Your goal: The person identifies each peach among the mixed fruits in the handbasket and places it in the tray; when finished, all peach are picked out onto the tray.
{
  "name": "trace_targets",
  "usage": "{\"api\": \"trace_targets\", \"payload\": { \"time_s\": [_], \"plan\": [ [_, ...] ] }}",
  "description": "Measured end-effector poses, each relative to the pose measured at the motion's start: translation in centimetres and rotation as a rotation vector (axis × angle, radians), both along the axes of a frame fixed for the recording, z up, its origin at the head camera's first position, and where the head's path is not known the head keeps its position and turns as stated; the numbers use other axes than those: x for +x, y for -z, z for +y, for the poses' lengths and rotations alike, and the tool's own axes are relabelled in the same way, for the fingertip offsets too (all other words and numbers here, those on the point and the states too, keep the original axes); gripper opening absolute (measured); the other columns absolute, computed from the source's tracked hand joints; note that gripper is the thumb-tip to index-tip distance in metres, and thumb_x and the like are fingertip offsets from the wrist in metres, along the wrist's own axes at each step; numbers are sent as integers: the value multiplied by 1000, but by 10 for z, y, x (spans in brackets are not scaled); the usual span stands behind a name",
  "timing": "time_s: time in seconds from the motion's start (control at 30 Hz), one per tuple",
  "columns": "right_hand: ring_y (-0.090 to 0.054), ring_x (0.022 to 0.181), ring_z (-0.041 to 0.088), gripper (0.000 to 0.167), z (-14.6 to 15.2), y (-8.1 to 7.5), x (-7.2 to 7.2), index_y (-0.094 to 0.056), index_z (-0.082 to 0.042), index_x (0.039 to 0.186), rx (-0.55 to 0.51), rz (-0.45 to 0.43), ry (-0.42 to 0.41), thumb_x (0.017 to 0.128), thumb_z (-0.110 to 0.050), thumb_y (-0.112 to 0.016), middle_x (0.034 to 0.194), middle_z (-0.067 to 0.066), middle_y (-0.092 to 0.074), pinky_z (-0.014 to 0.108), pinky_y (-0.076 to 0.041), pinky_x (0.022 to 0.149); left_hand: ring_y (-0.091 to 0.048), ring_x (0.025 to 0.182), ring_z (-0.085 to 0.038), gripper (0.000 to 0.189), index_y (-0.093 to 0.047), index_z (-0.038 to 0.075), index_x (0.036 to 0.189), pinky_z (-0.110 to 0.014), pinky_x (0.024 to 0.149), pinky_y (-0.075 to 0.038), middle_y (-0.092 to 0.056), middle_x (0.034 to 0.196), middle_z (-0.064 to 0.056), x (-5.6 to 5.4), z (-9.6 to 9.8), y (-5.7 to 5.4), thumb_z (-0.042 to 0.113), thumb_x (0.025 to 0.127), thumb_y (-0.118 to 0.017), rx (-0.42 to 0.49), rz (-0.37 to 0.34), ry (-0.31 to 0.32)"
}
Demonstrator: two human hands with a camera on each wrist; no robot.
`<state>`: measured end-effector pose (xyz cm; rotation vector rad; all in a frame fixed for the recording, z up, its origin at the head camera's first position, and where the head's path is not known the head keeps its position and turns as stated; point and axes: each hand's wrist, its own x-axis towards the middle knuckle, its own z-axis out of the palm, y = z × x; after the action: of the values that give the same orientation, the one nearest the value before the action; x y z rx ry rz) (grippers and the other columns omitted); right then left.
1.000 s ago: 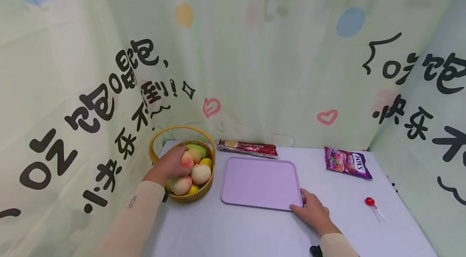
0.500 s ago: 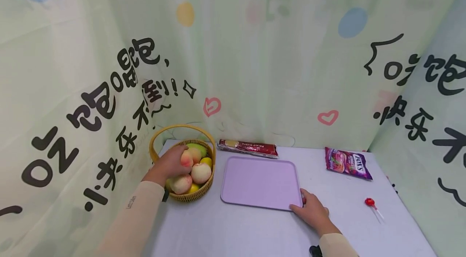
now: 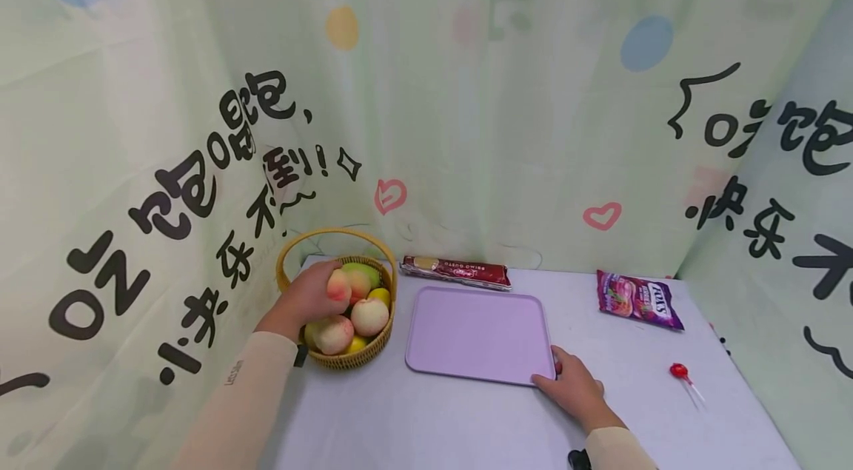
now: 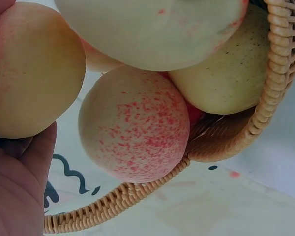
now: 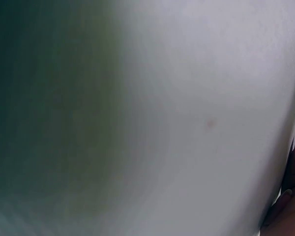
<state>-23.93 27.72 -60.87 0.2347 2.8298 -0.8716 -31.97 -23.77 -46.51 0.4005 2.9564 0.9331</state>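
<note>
My left hand reaches over the wicker basket and grips a yellow-pink peach at its left side. Close up in the left wrist view, thumb and palm curl under that peach. Beside it, a red-speckled peach leans against the rim, below a paler fruit. My right hand holds the near right corner of the lilac tray, thumb on the front edge, fingers along the right side. In the right wrist view only fingers show, at the right edge.
Behind the tray lies a dark red biscuit packet. A purple candy bag and a red lollipop lie on the right of the white table. The basket's tall handle arches over the fruit. Printed curtains surround the table.
The left hand and its peach have risen slightly and shifted a little left against the basket. The right hand keeps its hold on the tray, which stays in place.
</note>
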Motion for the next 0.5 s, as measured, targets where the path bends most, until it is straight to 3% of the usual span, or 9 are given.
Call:
{"api": "trace_targets", "payload": {
  "time_s": [0.5],
  "plan": [
    [-57,101,29,104,1,4,-3,-40,5,152,8,-3,-4,81,-60,-78,109,13,-64,61,-41,86,-48,134,-31,81,-47,12,152,-53,114,-40,-53,147,-12,6,4,-12,31,81,-81,-17,45,7]
  ]
}}
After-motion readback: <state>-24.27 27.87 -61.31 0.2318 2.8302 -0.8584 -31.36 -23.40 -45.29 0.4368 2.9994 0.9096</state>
